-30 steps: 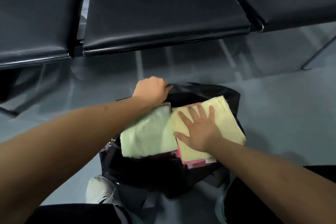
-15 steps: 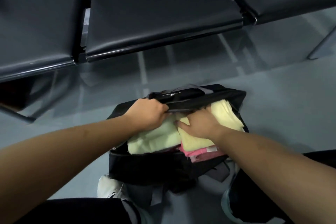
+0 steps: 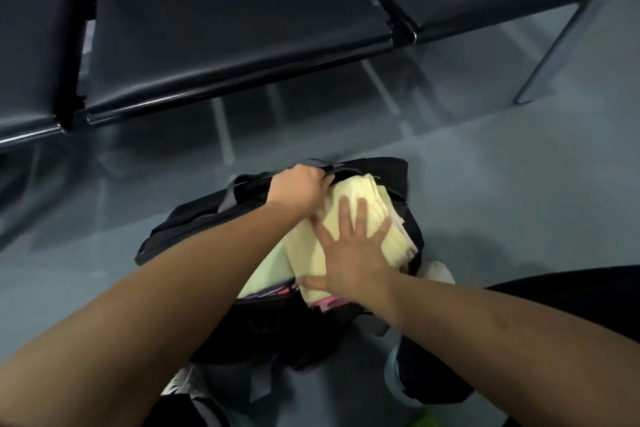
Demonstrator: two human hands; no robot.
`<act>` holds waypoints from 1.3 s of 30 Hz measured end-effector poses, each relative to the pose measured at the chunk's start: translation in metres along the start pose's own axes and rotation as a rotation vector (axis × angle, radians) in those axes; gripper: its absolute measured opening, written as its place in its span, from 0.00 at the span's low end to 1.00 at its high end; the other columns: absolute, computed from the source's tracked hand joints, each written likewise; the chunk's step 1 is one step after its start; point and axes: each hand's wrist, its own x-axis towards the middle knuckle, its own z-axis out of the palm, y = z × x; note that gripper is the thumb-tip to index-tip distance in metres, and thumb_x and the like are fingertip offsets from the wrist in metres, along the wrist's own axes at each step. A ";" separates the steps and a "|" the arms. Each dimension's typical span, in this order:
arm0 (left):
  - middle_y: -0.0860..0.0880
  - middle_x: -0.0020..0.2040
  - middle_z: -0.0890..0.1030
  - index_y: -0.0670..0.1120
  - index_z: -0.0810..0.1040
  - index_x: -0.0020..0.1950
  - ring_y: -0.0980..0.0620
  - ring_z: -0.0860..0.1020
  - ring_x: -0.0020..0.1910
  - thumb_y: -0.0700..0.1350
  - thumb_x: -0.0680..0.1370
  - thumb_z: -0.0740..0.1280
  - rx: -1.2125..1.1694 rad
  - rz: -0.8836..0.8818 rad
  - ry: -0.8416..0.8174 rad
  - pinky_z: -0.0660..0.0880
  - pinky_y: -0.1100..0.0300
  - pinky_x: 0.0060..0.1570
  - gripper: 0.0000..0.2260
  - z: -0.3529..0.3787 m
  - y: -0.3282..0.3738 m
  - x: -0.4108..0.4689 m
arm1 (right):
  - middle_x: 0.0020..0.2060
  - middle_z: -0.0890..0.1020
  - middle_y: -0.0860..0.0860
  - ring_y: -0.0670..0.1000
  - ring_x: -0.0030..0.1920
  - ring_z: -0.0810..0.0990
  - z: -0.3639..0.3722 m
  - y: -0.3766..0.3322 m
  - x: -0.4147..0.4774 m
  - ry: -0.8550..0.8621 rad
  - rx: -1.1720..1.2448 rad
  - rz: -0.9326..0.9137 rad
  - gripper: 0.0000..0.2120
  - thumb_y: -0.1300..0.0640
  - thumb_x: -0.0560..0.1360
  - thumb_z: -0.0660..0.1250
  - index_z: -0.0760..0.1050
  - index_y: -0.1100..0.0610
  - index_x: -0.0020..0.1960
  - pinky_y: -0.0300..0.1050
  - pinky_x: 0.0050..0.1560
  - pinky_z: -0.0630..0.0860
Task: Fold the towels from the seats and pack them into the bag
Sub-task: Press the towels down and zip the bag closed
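Both hands are seen at the mouth of the black bag (image 3: 194, 229), which stands open on the grey floor (image 3: 502, 184). At the bag's far rim, the left hand (image 3: 298, 189) is curled into a fist, and the dark edge of the opening is gripped in it; the fingertips are tucked under the fabric and cannot be seen.

Just on the near side of that fist, the right hand (image 3: 349, 250) is laid flat on top of the folded yellow towel (image 3: 394, 239). Its fingers (image 3: 344, 215) are spread wide and pressed down on the cloth, while the thumb is stretched out along the towel's near edge. The yellow towel is seen in the right half of the bag's opening, reaching from the far rim to the near rim and bulging a little above it.

A pale green towel (image 3: 266, 270) is packed in the left half of the opening, touching the yellow one and partly hidden beneath the left forearm. Edges of a pink towel (image 3: 327, 304) are visible under the yellow towel at the bag's near rim, just below the right wrist.

Beyond the bag, a row of dark padded seats (image 3: 225, 28) is seen. Close against the right side of the bag, a pale shoe (image 3: 440, 270) is partly visible.
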 end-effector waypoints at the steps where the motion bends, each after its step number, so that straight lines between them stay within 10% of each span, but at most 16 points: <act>1: 0.45 0.54 0.82 0.48 0.80 0.57 0.40 0.80 0.53 0.57 0.84 0.55 -0.026 -0.013 0.013 0.70 0.54 0.44 0.19 -0.005 -0.001 0.005 | 0.76 0.26 0.65 0.73 0.74 0.25 0.005 0.006 -0.003 0.008 -0.073 -0.083 0.57 0.17 0.66 0.54 0.29 0.44 0.80 0.86 0.63 0.36; 7: 0.45 0.50 0.82 0.47 0.80 0.50 0.39 0.80 0.52 0.55 0.83 0.60 -0.197 0.012 0.125 0.72 0.54 0.45 0.14 -0.059 -0.014 0.018 | 0.74 0.22 0.61 0.70 0.75 0.25 0.025 0.052 0.020 -0.044 -0.143 -0.182 0.67 0.28 0.66 0.73 0.19 0.42 0.74 0.85 0.66 0.41; 13: 0.43 0.54 0.82 0.48 0.80 0.54 0.38 0.79 0.54 0.57 0.84 0.57 0.034 0.273 0.100 0.74 0.50 0.49 0.17 -0.071 0.000 -0.009 | 0.76 0.57 0.61 0.66 0.78 0.51 -0.018 0.054 0.048 -0.120 -0.029 -0.091 0.54 0.31 0.66 0.71 0.49 0.48 0.82 0.79 0.69 0.56; 18: 0.44 0.56 0.81 0.47 0.77 0.59 0.40 0.81 0.53 0.46 0.83 0.58 0.343 0.484 -0.289 0.78 0.50 0.47 0.10 -0.020 -0.026 -0.040 | 0.63 0.76 0.58 0.63 0.64 0.74 0.002 0.046 0.030 -0.027 -0.109 -0.159 0.39 0.35 0.69 0.69 0.64 0.51 0.74 0.68 0.68 0.66; 21: 0.43 0.61 0.79 0.47 0.73 0.69 0.39 0.80 0.56 0.42 0.81 0.58 0.308 0.401 -0.427 0.77 0.49 0.51 0.17 0.008 -0.052 -0.051 | 0.64 0.75 0.64 0.66 0.62 0.74 0.016 0.043 0.011 0.200 -0.322 -0.315 0.45 0.33 0.69 0.72 0.64 0.55 0.77 0.71 0.64 0.68; 25: 0.42 0.66 0.77 0.47 0.69 0.74 0.38 0.78 0.58 0.40 0.80 0.58 0.236 0.334 -0.459 0.76 0.48 0.55 0.21 0.022 -0.066 -0.061 | 0.77 0.56 0.66 0.69 0.74 0.60 0.030 0.042 -0.011 0.185 -0.682 -0.575 0.49 0.35 0.77 0.63 0.41 0.61 0.82 0.70 0.71 0.59; 31: 0.39 0.57 0.79 0.41 0.76 0.61 0.38 0.79 0.54 0.39 0.78 0.63 0.014 0.349 -0.334 0.74 0.51 0.51 0.12 0.011 -0.074 -0.065 | 0.55 0.66 0.60 0.60 0.51 0.66 0.012 0.040 0.002 0.302 -0.662 -0.533 0.32 0.53 0.76 0.66 0.65 0.58 0.79 0.59 0.53 0.63; 35: 0.43 0.46 0.76 0.44 0.72 0.44 0.38 0.78 0.48 0.37 0.76 0.66 -0.076 0.318 -0.323 0.71 0.51 0.47 0.04 0.014 -0.084 -0.077 | 0.76 0.40 0.70 0.70 0.78 0.47 -0.001 0.024 0.000 0.331 -0.761 -0.519 0.32 0.53 0.84 0.54 0.41 0.53 0.83 0.77 0.68 0.46; 39: 0.45 0.48 0.76 0.47 0.71 0.44 0.39 0.78 0.50 0.40 0.77 0.66 -0.072 0.307 -0.304 0.71 0.52 0.46 0.05 0.021 -0.077 -0.084 | 0.74 0.27 0.69 0.72 0.77 0.32 -0.006 0.040 0.022 0.233 -0.605 -0.554 0.49 0.37 0.77 0.66 0.31 0.39 0.80 0.82 0.68 0.40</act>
